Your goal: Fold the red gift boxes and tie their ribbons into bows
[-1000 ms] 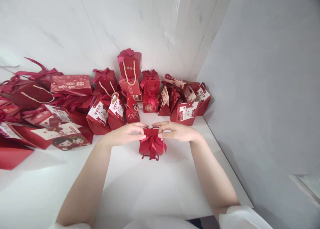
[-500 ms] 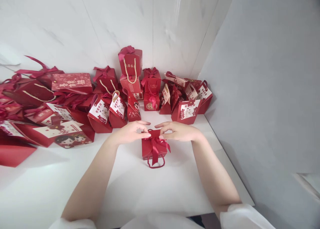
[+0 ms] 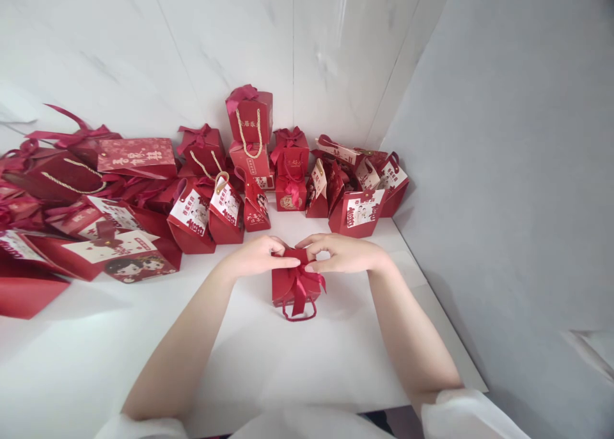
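Note:
A small red gift box (image 3: 288, 287) with a red ribbon bow on its front stands on the white table (image 3: 268, 362) just ahead of me. My left hand (image 3: 256, 256) pinches the top of the box from the left. My right hand (image 3: 338, 253) pinches the top from the right, fingertips at the ribbon. The two hands' fingertips nearly meet over the box's top, which they partly hide. A thin red cord loop hangs below the bow.
Many red gift boxes and bags crowd the back of the table: a stack (image 3: 249, 138) against the tiled wall, tagged bags (image 3: 359, 212) at the right, flat boxes (image 3: 134, 157) piled at the left. A plain white wall (image 3: 503, 170) closes the right side.
Both hands have closed in on the top of the box, fingers curling from spread to pinching. The box turned slightly, and its cord loop now hangs in front.

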Available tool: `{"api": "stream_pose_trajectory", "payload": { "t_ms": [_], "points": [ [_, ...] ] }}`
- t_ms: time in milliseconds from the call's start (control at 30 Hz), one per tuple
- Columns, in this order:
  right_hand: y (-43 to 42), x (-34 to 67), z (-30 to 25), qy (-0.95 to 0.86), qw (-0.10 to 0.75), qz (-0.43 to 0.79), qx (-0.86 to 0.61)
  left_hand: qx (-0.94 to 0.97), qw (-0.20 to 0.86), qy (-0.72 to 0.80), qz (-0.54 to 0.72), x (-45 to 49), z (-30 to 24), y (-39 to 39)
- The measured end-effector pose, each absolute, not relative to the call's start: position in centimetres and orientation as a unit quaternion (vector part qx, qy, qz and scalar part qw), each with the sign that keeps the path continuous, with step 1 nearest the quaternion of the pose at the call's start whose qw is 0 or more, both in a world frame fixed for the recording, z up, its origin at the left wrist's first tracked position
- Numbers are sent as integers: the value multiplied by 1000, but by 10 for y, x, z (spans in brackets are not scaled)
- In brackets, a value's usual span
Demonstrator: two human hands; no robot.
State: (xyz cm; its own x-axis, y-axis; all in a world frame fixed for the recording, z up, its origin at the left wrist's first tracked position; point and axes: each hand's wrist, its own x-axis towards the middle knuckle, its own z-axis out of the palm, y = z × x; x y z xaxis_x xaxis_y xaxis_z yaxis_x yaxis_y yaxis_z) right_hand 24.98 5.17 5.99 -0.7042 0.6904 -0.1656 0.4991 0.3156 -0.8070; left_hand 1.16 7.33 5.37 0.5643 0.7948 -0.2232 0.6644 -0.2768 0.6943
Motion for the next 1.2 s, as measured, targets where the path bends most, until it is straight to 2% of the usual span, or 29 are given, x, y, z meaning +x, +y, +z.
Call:
{"api": "stream_pose_trajectory", "payload": {
  "t_ms": [267,633,800,1000,1200],
  "points": [
    [61,242,49,-764,179,463,-413,815,335,464,91,18,43,74],
    [68,232,32,-756,169,471,-422,831,377,404,60,13,43,78],
    [66,237,36,-782,119,456,-408,796,430,421,60,13,54,73],
    [66,244,40,-790,104,482,-365,814,396,409,120,16,59,68],
    [64,248,44,-801,134,471,-346,829,379,399,94,22,56,64]
  ]
}}
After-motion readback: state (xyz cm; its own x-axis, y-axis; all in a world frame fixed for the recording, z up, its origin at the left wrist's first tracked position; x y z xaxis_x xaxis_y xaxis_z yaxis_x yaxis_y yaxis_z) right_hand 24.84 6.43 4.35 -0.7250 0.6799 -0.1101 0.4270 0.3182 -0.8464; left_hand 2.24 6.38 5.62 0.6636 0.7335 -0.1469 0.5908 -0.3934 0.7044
